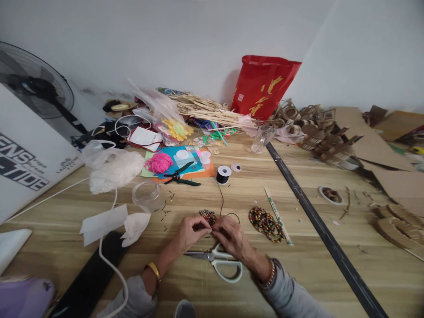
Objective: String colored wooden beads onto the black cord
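Note:
My left hand (194, 230) and my right hand (232, 237) meet at their fingertips low in the middle of the table, both pinched closed. A thin black cord (221, 198) runs from a spool (224, 175) down to my right fingers and loops out beside them. Whatever the left fingertips pinch is too small to make out. Just beyond the hands lies a bunch of multicoloured beads (208, 215), partly covered by them. Scissors (227, 268) with pale handles rest under my right hand. A coiled string of beads (266, 224) lies to the right.
Black-handled pliers (185, 180) and pink yarn (159, 163) lie on coloured sheets. A clear jar (145, 195) stands left, near white paper pieces (105, 224). A dark strip (318, 225) crosses the right side. Bamboo sticks (205, 108) and a red bag (265, 86) are at the back.

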`<state>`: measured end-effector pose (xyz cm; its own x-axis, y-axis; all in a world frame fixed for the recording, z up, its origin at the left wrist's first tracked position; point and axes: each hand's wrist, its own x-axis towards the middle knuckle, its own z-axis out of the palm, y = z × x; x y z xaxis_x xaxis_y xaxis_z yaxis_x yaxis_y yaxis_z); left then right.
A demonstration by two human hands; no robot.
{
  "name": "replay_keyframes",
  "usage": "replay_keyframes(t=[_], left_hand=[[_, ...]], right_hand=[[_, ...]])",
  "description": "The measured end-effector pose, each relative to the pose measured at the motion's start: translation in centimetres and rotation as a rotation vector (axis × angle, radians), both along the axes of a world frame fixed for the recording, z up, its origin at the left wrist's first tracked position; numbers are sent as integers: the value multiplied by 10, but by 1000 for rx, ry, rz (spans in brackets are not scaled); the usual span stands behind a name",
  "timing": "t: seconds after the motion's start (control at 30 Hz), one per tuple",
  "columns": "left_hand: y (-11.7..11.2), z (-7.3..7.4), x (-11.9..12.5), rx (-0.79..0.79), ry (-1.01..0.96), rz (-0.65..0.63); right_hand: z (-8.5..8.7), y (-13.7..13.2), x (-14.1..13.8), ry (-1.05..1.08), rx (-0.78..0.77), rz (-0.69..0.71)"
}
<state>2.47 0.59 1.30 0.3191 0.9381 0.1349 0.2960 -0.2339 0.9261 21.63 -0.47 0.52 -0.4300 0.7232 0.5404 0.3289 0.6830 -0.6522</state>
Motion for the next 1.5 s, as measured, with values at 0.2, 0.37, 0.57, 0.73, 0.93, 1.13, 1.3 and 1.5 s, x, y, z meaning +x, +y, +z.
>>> replay_keyframes(t=[0.2,0.37,0.57,0.73,0.93,1.13,1.3,1.5], left_hand=[[0,3,1,6,6,2],[0,3,1,16,10,-29],[0,5,2,19,-7,-46],[0,10,0,-54,-32,-25],[-1,10,-2,-107,-93,30],[-1,9,-2,-93,-87,14],[-1,11,0,-63,-41,-16],[-1,9,1,-26,-41,-39]], right_hand=[[1,-1,-1,0,2,6],[3,-1,0,-9,-15,45],[4,-1,1,-33,-11,54],[3,0,0,-78,22,-47],[2,2,0,-134,33,-134],[5,0,0,-102,34,-96],[8,-2,0,-24,46,-5],[7,-1,0,39,-13,61]])
